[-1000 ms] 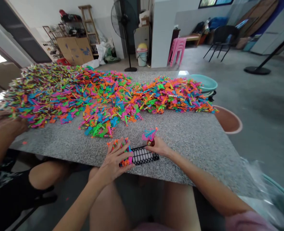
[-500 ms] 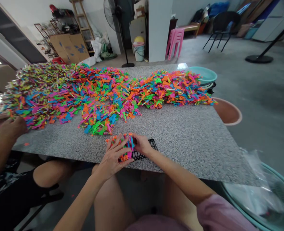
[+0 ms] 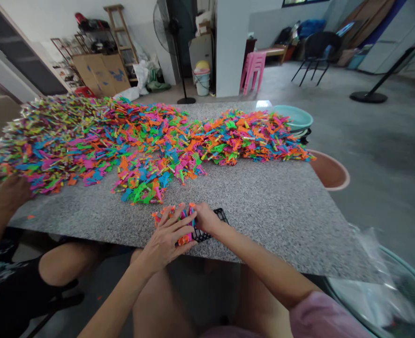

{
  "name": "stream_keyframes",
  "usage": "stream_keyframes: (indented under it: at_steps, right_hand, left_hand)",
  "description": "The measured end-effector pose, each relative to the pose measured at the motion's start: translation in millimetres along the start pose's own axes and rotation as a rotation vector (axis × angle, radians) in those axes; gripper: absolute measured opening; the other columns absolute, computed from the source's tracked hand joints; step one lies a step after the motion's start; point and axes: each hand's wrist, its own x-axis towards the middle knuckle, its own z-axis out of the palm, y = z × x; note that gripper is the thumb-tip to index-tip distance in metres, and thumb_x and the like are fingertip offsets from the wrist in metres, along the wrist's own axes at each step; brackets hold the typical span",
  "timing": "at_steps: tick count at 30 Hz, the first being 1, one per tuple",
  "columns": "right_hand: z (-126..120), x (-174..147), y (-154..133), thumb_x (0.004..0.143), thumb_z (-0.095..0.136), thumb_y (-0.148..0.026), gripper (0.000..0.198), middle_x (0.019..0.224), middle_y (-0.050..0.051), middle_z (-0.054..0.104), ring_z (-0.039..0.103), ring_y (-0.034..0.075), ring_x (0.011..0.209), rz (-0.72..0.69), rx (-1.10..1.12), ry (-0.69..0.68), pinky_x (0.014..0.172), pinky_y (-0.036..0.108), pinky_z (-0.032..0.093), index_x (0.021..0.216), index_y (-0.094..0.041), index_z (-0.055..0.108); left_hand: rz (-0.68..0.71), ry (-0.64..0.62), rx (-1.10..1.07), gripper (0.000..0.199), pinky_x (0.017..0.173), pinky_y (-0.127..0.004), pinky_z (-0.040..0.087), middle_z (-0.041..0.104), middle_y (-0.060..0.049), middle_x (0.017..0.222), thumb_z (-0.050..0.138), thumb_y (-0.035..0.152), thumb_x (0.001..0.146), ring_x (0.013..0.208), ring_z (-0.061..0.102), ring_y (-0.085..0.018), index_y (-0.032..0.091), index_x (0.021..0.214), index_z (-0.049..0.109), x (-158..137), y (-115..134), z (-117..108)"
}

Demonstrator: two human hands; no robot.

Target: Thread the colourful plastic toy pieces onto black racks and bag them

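A black grid tray lies near the table's front edge, its left part covered by small bright plastic pieces in orange, pink and blue. My left hand lies over those pieces with its fingers stretched and spread. At the boundary between the filled rows and the bare grid, my right hand has its fingers pinched together on a small plastic piece; the fingers hide most of it. Behind both hands spreads a big heap of similar small plastic pieces in mixed colours.
A co-worker's hands are at the heap's left end. The speckled stone table reaches to the right. Beyond its right edge are a turquoise basin, a brown basin and a tub with clear plastic bags.
The view has tilted slightly, so everything sits a little lower. My hands keep nearly the same places on the tray. The co-worker's hands have shifted slightly left.
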Motion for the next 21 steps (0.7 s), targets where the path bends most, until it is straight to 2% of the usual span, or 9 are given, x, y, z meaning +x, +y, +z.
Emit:
stream_keyframes:
  at_steps: [2,7,10,13,17,21]
  right_hand:
    - [0,4,3,0.071,0.057,-0.004,0.032,0.077,0.003,0.07,0.063,0.017,0.07,-0.071,0.025,-0.012,0.063,0.022,0.042,0.099,-0.016,0.068]
    - [1,14,8,0.068,0.062,-0.006,0.021,0.072,-0.001,0.067,0.059,0.013,0.064,-0.206,0.143,-0.045,0.059,0.02,0.04,0.084,-0.017,0.067]
    - [2,18,8,0.068,0.06,-0.004,0.019,0.069,-0.002,0.065,0.057,0.012,0.064,-0.223,0.165,-0.047,0.06,0.019,0.04,0.079,-0.017,0.066]
    - [5,24,10,0.068,0.061,-0.005,0.018,0.072,-0.002,0.066,0.059,0.013,0.068,-0.247,0.198,-0.059,0.063,0.019,0.041,0.079,-0.017,0.066]
    - [17,23,19,0.07,0.059,-0.006,0.022,0.075,-0.001,0.068,0.061,0.014,0.071,-0.256,0.256,-0.015,0.066,0.02,0.043,0.087,-0.016,0.067]
    - [24,9,22,0.073,0.055,-0.003,0.035,0.094,0.004,0.071,0.065,0.017,0.089,-0.281,0.225,0.016,0.079,0.023,0.047,0.105,-0.016,0.065]
  left_hand:
    - [0.001,-0.018,-0.012,0.015,0.122,-0.057,0.013,0.054,-0.005,0.144,0.063,0.031,0.093,0.149,0.023,-0.028,0.022,0.104,0.066,1,-1,1]
    - [-0.024,0.064,-0.019,0.012,0.121,-0.06,0.012,0.057,-0.008,0.141,0.061,0.027,0.093,0.145,0.031,-0.028,0.02,0.101,0.067,2,1,3]
    - [-0.015,0.069,-0.028,0.01,0.121,-0.06,0.012,0.061,-0.008,0.136,0.061,0.025,0.093,0.143,0.036,-0.028,0.02,0.099,0.067,2,3,2]
    - [-0.025,0.1,-0.025,0.011,0.121,-0.058,0.018,0.061,-0.009,0.135,0.063,0.026,0.091,0.143,0.035,-0.029,0.02,0.1,0.067,0,2,3]
    - [-0.038,0.133,-0.011,0.011,0.119,-0.057,0.026,0.061,-0.011,0.131,0.064,0.025,0.091,0.138,0.042,-0.028,0.019,0.1,0.067,-2,2,4]
    - [-0.039,0.158,-0.052,0.008,0.118,-0.054,0.03,0.064,-0.009,0.122,0.065,0.025,0.09,0.133,0.047,-0.027,0.02,0.096,0.068,0,4,3]
